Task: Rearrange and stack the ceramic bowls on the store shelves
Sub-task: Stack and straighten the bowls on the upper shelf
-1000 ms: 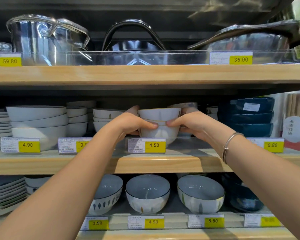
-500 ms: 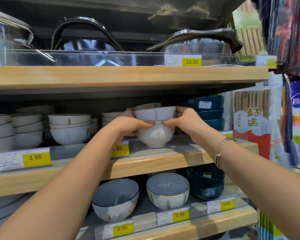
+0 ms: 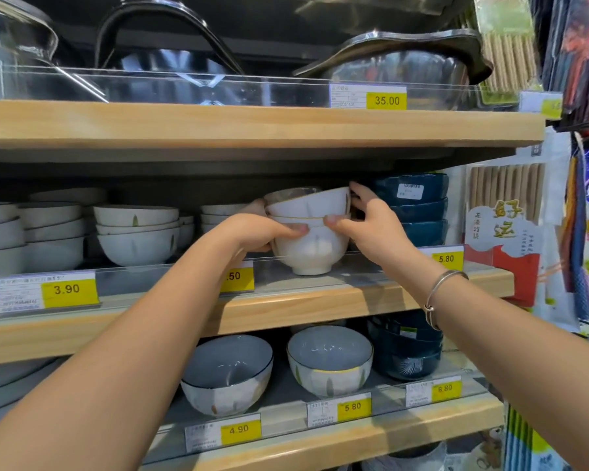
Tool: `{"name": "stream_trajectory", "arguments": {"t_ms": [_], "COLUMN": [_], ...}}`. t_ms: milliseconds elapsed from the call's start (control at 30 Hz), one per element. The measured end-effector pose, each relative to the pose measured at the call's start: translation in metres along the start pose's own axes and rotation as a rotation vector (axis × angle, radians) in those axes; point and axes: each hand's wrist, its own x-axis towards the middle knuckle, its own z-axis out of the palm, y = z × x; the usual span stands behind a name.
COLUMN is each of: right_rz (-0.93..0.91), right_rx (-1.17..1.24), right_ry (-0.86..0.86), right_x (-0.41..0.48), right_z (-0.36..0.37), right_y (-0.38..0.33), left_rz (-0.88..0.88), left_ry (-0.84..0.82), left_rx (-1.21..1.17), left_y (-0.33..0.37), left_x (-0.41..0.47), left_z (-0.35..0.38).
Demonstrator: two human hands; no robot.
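Observation:
A small stack of white footed bowls (image 3: pixel 308 248) stands on the middle shelf (image 3: pixel 320 300), its foot behind the clear front lip. The top bowl of the stack (image 3: pixel 315 202) is tilted, its right rim raised. My left hand (image 3: pixel 262 232) grips the stack's left side with the thumb across the front. My right hand (image 3: pixel 368 222) grips the right side, thumb at the rims, fingers reaching up behind the tilted bowl. A further bowl rim shows behind the stack.
White bowl stacks (image 3: pixel 136 232) stand to the left, dark blue bowls (image 3: pixel 419 205) close on the right. The upper shelf's underside (image 3: pixel 252 158) hangs just above. Grey-lined bowls (image 3: pixel 330 358) sit on the lower shelf. Packaged chopsticks (image 3: pixel 504 215) hang at the right end.
The view has swung right. The top bowl, level before, now tilts with its right rim up, and my right fingers have risen behind it. Both hands stay on the stack.

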Motion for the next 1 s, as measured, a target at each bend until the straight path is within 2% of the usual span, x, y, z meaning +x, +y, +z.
{"name": "stream_trajectory", "arguments": {"t_ms": [200,333,600,1000], "right_rz": [-0.012,-0.021,0.003,-0.007], "right_rx": [-0.093,-0.104,-0.051,0.048], "right_ry": [0.079,0.054,0.028,0.057], "right_x": [-0.003,-0.004,-0.009,-0.008], "right_z": [-0.004,-0.004,0.001,0.006], "right_y": [-0.003,-0.006,-0.005,-0.001], "left_rz": [0.014,0.010,0.018,0.036], "left_ry": [-0.006,0.001,0.075,0.065], "left_rx": [-0.008,-0.007,0.016,0.057], "left_y": [0.003,0.004,0.001,-0.005], "left_x": [0.000,-0.004,0.001,0.003], "left_z": [0.004,0.005,0.002,0.000]}}
